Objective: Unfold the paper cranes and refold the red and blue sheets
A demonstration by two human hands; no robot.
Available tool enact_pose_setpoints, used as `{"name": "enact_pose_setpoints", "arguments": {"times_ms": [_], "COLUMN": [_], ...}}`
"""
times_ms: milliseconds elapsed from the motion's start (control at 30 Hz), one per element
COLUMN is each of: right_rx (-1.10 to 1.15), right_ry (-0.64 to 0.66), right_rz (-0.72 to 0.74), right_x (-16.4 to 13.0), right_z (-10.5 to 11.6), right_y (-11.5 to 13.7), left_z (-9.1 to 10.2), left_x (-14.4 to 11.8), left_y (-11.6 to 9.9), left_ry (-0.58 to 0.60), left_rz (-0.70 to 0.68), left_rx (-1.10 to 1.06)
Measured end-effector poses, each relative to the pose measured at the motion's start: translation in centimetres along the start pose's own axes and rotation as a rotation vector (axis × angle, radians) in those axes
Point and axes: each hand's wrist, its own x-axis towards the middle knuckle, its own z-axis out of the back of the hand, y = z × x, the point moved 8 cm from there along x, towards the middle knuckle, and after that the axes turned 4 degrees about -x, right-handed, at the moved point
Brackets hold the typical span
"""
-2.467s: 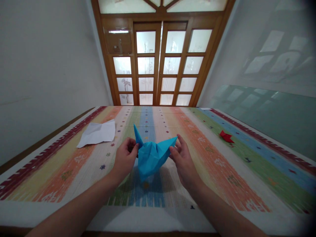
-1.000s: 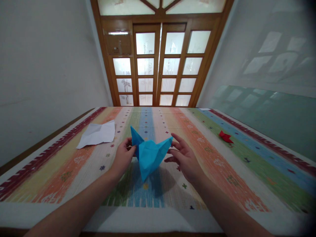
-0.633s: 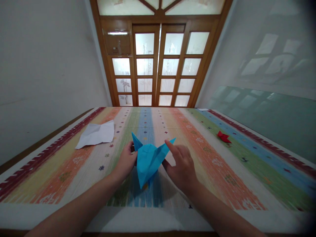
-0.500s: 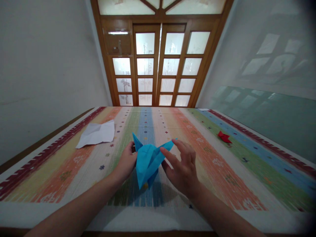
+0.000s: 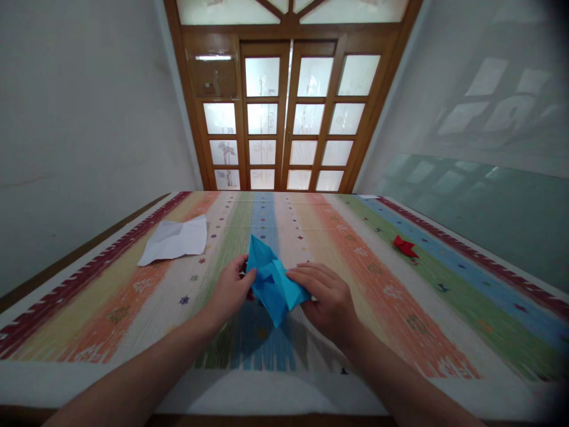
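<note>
A folded piece of blue origami paper (image 5: 272,283) is held between both hands, just above the near middle of the table. One point of it sticks up at the far left and another points down toward me. My left hand (image 5: 232,286) pinches its left side, thumb in front and fingers mostly hidden behind. On the right, my right hand (image 5: 326,299) grips a flap with its fingers laid over the top and the thumb below.
A striped cloth (image 5: 373,332) covers the table. A creased white sheet of paper (image 5: 175,240) lies at the left, and a small red folded paper (image 5: 404,246) at the right. Walls rise on both sides, with wooden glazed doors (image 5: 288,118) at the far end.
The blue origami paper has been turned and its shape looks more compact, its right point no longer sticking out. My right hand's raised fingers have closed onto its right side.
</note>
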Motion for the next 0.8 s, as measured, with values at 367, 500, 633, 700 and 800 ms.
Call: {"name": "enact_pose_setpoints", "arguments": {"times_ms": [367,500,633,700,800], "right_rx": [0.075,0.071,0.068,0.062,0.058], "right_ry": [-0.091,-0.137,-0.179,-0.195,-0.210], "right_rz": [-0.194,-0.217,-0.211,-0.199,-0.177], "right_x": [-0.1,0.0,0.0,-0.1,-0.1], "right_z": [1.9,2.6,3.1,3.3,3.6], "right_y": [-2.9,-3.0,-2.7,-2.6,-2.3], "left_z": [0.3,0.3,0.4,0.5,0.4], "left_x": [-0.1,-0.1,-0.5,-0.8,-1.0], "left_y": [-0.8,-1.2,-2.2,-2.6,-2.7], "left_ry": [0.006,0.004,0.007,0.009,0.028], "left_rz": [-0.084,-0.104,-0.163,-0.191,-0.217], "left_rx": [-0.026,-0.093,-0.088,-0.073,-0.051]}}
